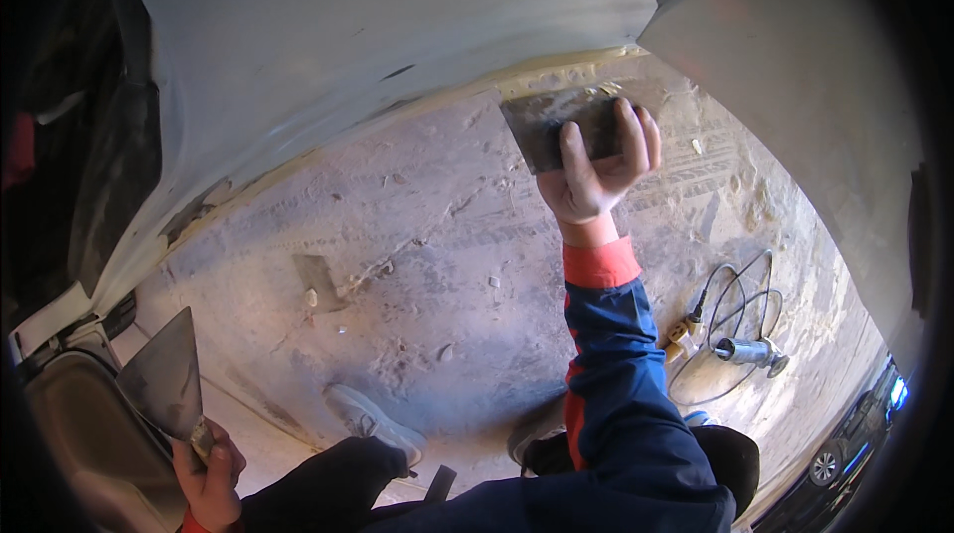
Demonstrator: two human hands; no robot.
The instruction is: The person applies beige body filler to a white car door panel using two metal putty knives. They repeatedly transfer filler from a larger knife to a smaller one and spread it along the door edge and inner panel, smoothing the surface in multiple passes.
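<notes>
My right hand [596, 170] is raised and grips a wide flat metal spreader blade [545, 126], pressed against the lower edge of a white car body panel [378, 26], where a strip of yellowish filler [566, 71] shows. My left hand [209, 478] is low at the left and holds a broad metal putty knife [164, 379] by its handle, blade pointing up, away from the panel. My right sleeve is blue and red.
Dusty dirt ground [427, 265] lies below. A power tool with a coiled cable [745, 349] rests on the ground at the right. My shoes [373, 419] are near the bottom. A grey panel [785, 66] rises at the right; a small car [840, 454] sits at the far lower right.
</notes>
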